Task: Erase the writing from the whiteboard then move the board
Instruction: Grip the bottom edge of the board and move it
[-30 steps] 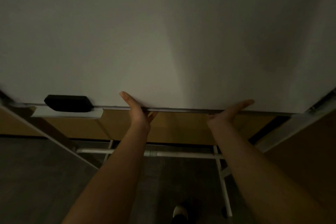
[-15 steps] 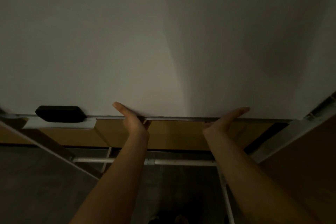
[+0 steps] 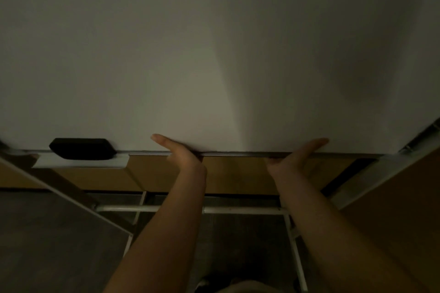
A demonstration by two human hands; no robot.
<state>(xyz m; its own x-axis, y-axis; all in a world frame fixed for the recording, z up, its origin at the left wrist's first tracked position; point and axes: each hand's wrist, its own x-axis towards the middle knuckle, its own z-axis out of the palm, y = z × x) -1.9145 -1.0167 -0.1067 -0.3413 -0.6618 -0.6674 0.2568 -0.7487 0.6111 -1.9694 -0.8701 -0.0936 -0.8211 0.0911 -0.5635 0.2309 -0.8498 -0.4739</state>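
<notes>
the eraser (image 3: 82, 148) sits on the small tray (image 3: 81, 163) at about 8 o'clock, loose and likely to slide off if the board jolts. the whiteboard (image 3: 214, 54) fills the upper view, no writing visible. the left hand (image 3: 181, 154) holds the bottom edge near 6 o'clock, thumb laid up the face — its fingers are hidden behind, so how tightly they curl i cannot tell. the right hand (image 3: 295, 159) holds the same rail toward 4 o'clock. the board looks stiff, broad and slick-faced — best held by the frame, low, on its stand (image 3: 238, 209).
</notes>
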